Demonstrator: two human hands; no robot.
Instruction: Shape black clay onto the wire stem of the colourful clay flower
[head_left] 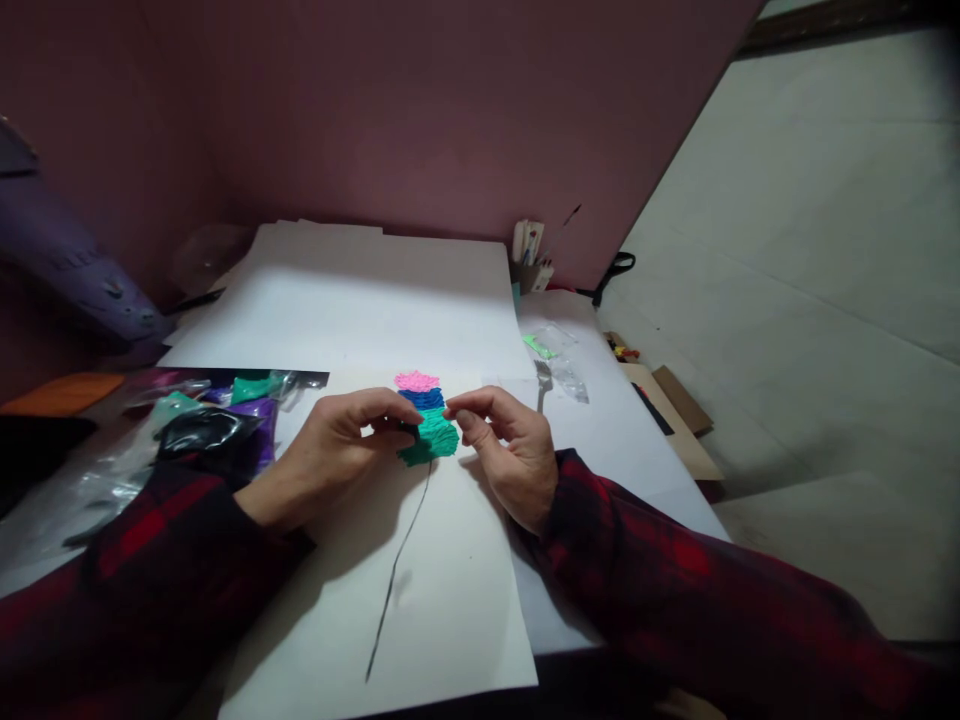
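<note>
A textured patch of modelling clay sits on a sheet of white paper, banded pink at the top, blue below it, then light and darker green. From its lower edge a thin dark line runs down the sheet. My left hand is at the left side of the clay, thumb and index finger brought together over its green part. At the right side, my right hand has thumb and index finger pinched by the light green band. What either pinch holds, if anything, is too small to make out.
Clear bags of coloured clay lie to the left. Large white sheets cover the back. A fork and a clear bag with bright green clay lie right, below a holder with pens. Cardboard stands beyond the right edge.
</note>
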